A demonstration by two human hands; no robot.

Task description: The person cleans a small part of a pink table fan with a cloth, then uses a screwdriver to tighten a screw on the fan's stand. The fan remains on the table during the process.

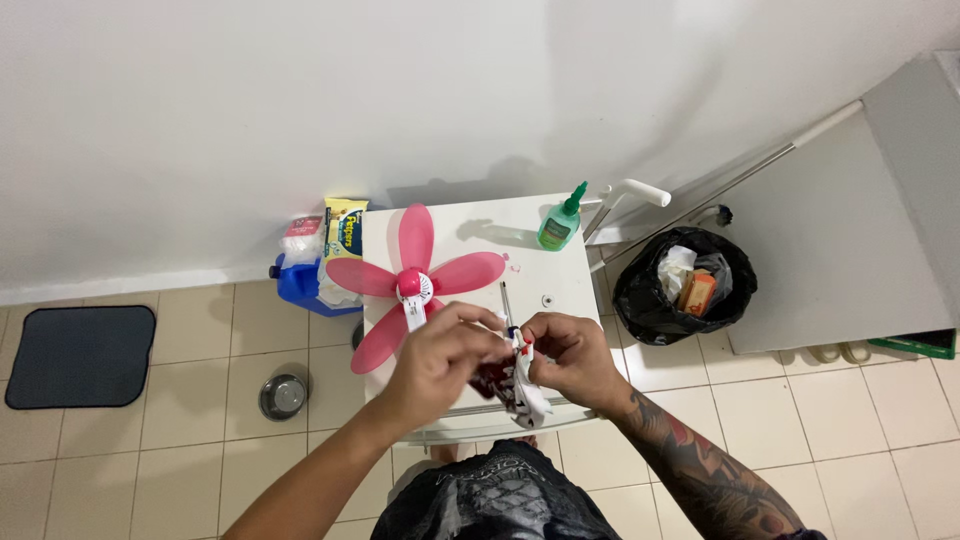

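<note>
My left hand (440,355) and my right hand (565,358) meet over the front of a small white table (560,270). Between them they grip a small white part with red and dark bits (523,385), which looks like a piece of a small fan's housing. A thin screwdriver (505,303) lies on the table just behind my fingers; I cannot tell whether a hand touches it. A pink fan blade wheel with a white hub (413,283) lies on the table's left side, next to my left hand.
A green bottle (560,225) stands at the table's back edge. A small screw (547,300) lies on the top. A black bin bag (685,285) sits to the right. A blue container with packets (300,282), a metal bowl (283,396) and a dark mat (80,356) are on the left.
</note>
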